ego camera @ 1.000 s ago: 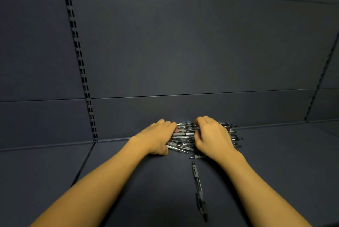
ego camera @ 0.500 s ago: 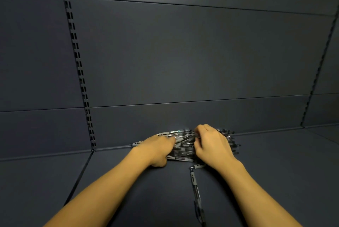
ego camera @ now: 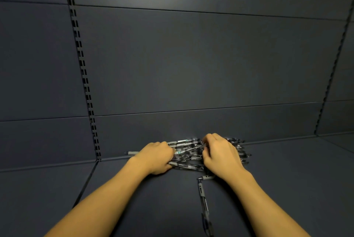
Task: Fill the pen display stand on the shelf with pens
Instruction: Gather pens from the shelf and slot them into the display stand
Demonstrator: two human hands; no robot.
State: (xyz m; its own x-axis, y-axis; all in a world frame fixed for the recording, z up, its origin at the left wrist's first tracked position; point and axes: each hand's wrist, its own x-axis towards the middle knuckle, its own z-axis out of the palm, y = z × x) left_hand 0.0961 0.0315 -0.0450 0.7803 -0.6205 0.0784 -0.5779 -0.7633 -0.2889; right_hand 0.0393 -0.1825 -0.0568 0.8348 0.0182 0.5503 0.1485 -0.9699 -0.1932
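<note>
Gathering step: left hand (ego camera: 156,157) curled into pens (ego camera: 188,153) heaped on shelf (ego camera: 287,179) by back wall, right hand (ego camera: 220,155) curled over same heap, loose pen (ego camera: 203,201) lying nearer. No stand in view. Next, probably: bunch, lift, find stand.

Dim overhead light, soft glare top, edges bowed.
</note>
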